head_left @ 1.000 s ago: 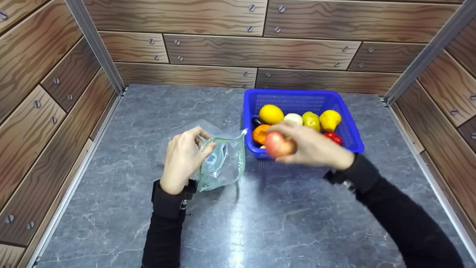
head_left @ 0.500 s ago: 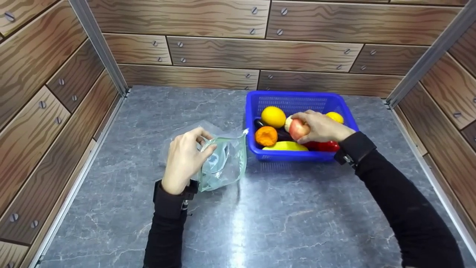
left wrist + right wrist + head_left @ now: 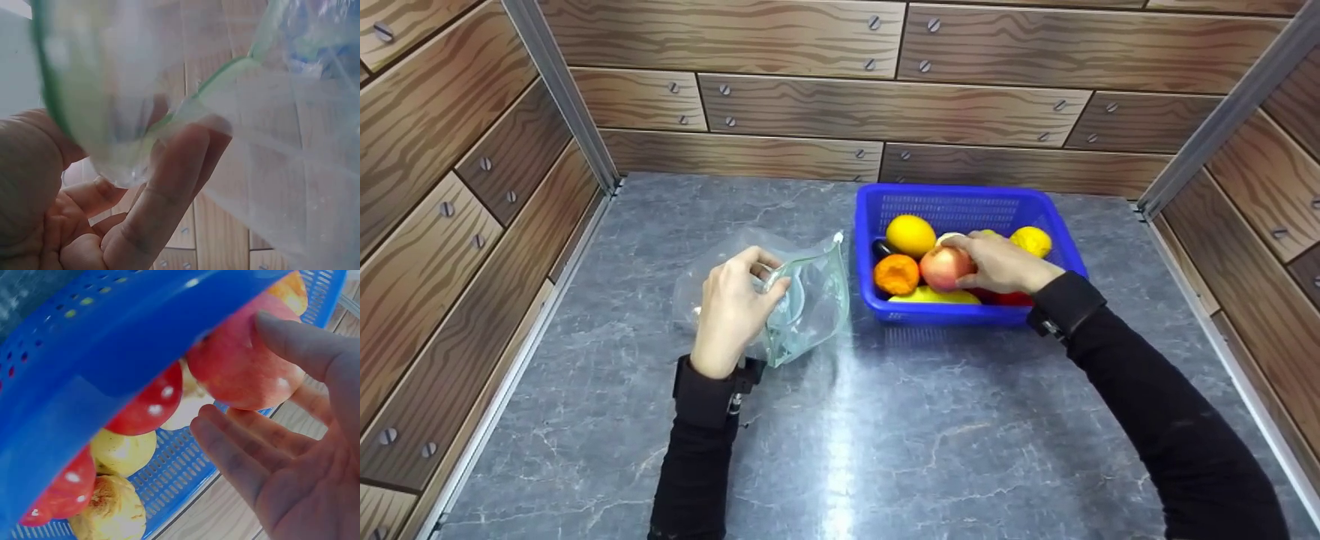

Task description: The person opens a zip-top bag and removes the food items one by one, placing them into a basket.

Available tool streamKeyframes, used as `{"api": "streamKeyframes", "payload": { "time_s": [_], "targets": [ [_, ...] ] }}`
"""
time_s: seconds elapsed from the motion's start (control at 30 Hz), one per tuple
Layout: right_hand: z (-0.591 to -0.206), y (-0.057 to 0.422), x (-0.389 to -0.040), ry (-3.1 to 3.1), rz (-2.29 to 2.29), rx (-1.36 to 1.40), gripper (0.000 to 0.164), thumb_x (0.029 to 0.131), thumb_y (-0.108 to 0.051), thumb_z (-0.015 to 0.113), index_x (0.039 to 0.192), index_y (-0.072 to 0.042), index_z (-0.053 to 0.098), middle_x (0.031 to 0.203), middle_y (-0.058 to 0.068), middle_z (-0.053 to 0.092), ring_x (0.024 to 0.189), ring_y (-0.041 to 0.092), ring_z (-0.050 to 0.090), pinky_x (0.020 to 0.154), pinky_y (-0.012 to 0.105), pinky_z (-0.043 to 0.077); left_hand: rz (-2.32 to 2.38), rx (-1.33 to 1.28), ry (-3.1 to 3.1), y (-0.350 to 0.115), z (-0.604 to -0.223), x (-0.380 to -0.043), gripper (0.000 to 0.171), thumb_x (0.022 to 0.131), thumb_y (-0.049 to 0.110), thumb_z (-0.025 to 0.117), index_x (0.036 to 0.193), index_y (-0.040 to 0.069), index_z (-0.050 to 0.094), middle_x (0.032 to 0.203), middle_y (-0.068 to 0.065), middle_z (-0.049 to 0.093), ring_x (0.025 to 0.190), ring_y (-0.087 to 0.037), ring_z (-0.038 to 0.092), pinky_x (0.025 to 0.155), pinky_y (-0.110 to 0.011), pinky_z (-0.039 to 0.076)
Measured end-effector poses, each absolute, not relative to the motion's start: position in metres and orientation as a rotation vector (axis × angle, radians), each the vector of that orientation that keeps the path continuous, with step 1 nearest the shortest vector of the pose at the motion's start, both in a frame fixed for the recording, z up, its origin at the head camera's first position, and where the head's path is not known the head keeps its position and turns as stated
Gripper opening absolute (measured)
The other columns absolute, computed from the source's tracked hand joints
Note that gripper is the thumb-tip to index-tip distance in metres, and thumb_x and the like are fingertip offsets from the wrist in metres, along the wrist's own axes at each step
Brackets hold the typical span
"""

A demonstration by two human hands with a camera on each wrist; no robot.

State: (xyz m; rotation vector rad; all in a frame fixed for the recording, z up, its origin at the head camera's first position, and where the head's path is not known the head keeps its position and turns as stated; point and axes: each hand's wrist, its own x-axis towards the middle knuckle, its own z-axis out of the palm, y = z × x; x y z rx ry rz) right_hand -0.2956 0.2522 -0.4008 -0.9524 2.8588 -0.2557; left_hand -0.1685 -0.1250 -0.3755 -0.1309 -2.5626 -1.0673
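In the head view my left hand (image 3: 733,313) pinches the rim of a clear zip bag (image 3: 817,300) with a green edge, its mouth gaping to the right. A pale blue curved shape shows through the plastic. The left wrist view has the green-edged film (image 3: 225,73) running between thumb and fingers. My right hand (image 3: 997,260) is in the blue basket (image 3: 960,313), thumb and fingers around a red-yellow apple (image 3: 947,268). From the right wrist, the thumb lies on the apple (image 3: 247,360) and fingertips reach its underside.
Around the apple in the basket are a yellow round fruit (image 3: 911,235), an orange piece (image 3: 897,274), a long yellow fruit (image 3: 934,298), a dark purple piece (image 3: 883,249) and a wrinkled yellow one (image 3: 1031,241). Wood-patterned walls (image 3: 802,105) enclose the grey tabletop (image 3: 960,420).
My right hand has carried the apple over the basket, then lowered it leftward among the other pieces. The left hand has lifted and tilted the bag's rim slightly up and away.
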Motion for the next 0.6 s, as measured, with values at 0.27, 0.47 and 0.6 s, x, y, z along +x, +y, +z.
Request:
{"api": "streamKeyframes", "payload": {
  "time_s": [0.27, 0.47, 0.6],
  "targets": [
    [-0.405, 0.254, -0.289, 2.899, -0.319, -0.951, 0.056, 0.086, -0.029, 0.073, 0.134, -0.009, 0.053, 0.113, 0.023, 0.062, 0.103, 0.036, 0.056, 0.090, 0.053, 0.049, -1.094, -0.168, -2.592, -0.119, -0.388, -0.180, 0.020, 0.082, 0.018, 0.075, 0.099, 0.011, 0.069, 0.086, -0.006, 0.071, 0.065, -0.017, 0.063, 0.067, -0.032, 0.047],
    [-0.399, 0.250, -0.272, 2.984, -0.337, -0.977, 0.060, 0.086, -0.033, 0.072, 0.136, -0.006, 0.052, 0.114, 0.021, 0.058, 0.095, 0.030, 0.057, 0.083, 0.047, 0.051, -1.075, -0.189, -2.593, -0.115, -0.402, -0.188, 0.023, 0.082, 0.023, 0.076, 0.101, 0.011, 0.069, 0.087, -0.007, 0.071, 0.056, -0.016, 0.053, 0.058, -0.026, 0.037],
    [-0.394, 0.247, -0.252, 3.064, -0.429, -1.024, 0.063, 0.085, -0.036, 0.073, 0.137, -0.007, 0.051, 0.117, 0.018, 0.057, 0.096, 0.029, 0.060, 0.084, 0.046, 0.053, -1.094, -0.203, -2.610, -0.112, -0.410, -0.194, 0.026, 0.082, 0.023, 0.076, 0.102, 0.010, 0.068, 0.086, -0.008, 0.071, 0.061, -0.018, 0.057, 0.057, -0.027, 0.041]
  ]
}}
